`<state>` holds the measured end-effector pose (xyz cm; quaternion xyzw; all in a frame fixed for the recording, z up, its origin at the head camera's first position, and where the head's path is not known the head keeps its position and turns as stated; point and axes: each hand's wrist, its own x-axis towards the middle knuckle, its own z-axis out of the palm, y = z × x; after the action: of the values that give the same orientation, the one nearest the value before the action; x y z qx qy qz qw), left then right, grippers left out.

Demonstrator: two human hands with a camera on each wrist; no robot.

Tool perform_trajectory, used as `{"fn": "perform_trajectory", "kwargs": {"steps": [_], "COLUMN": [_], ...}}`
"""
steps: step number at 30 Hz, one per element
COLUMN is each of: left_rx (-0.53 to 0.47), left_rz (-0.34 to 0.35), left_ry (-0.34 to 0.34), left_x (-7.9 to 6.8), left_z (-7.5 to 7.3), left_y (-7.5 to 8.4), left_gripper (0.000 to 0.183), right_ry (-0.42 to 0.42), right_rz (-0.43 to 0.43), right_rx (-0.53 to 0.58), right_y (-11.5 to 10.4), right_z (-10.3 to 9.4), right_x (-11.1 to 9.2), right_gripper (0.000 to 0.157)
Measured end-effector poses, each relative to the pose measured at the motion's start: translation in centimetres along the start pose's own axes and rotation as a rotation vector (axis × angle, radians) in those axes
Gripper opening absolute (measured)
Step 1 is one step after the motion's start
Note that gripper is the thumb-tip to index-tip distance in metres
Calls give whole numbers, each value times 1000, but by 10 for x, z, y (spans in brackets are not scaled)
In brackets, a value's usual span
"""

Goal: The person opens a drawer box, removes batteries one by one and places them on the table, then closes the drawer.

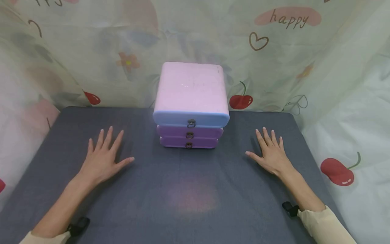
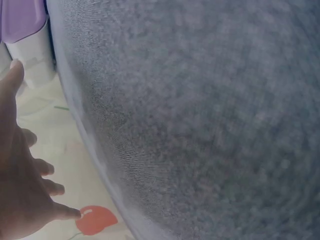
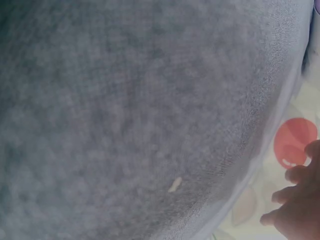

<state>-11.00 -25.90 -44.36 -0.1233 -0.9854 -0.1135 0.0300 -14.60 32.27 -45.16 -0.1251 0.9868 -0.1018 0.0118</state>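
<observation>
A small drawer box (image 1: 192, 88) with a pink top stands at the back middle of the table in the head view. Its top drawer front (image 1: 170, 118) is blue, and two purple drawer fronts (image 1: 170, 142) sit below, each with a small ring pull. To its left my left hand (image 1: 102, 162) has its fingers straight and spread, palm down, holding nothing. My right hand (image 1: 272, 156) lies on the other side of the box, likewise spread with nothing in it. In the left wrist view, a purple drawer front (image 2: 22, 17) shows beyond the thumb.
Dark grey cloth covers the table (image 1: 195, 183). Behind it hangs a printed curtain (image 1: 198, 30) with cherries and flowers, close at the box's back. White printed fabric (image 1: 359, 128) hangs along the right side. A small pale fleck (image 3: 175, 184) lies on the cloth in the right wrist view.
</observation>
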Motion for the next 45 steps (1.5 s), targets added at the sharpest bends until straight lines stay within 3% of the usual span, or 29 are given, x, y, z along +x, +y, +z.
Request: {"fn": "perform_trajectory", "kwargs": {"steps": [23, 30, 36, 45], "left_rx": [-7, -4, -46, -114], "left_rz": [7, 61, 115, 265], "left_ry": [0, 42, 67, 171], "left_x": [-2, 4, 5, 13], "left_z": [-2, -6, -10, -26], "left_y": [1, 3, 8, 11], "left_gripper": [105, 102, 104, 101], "right_ry": [82, 158, 201, 393], "right_rz": [-39, -75, -118, -237], "right_rx": [-9, -31, 39, 90], "right_y": [-5, -7, -14, -26], "right_z": [-1, -4, -8, -17], "right_x": [-5, -5, -7, -4], "right_gripper": [95, 92, 84, 77]}}
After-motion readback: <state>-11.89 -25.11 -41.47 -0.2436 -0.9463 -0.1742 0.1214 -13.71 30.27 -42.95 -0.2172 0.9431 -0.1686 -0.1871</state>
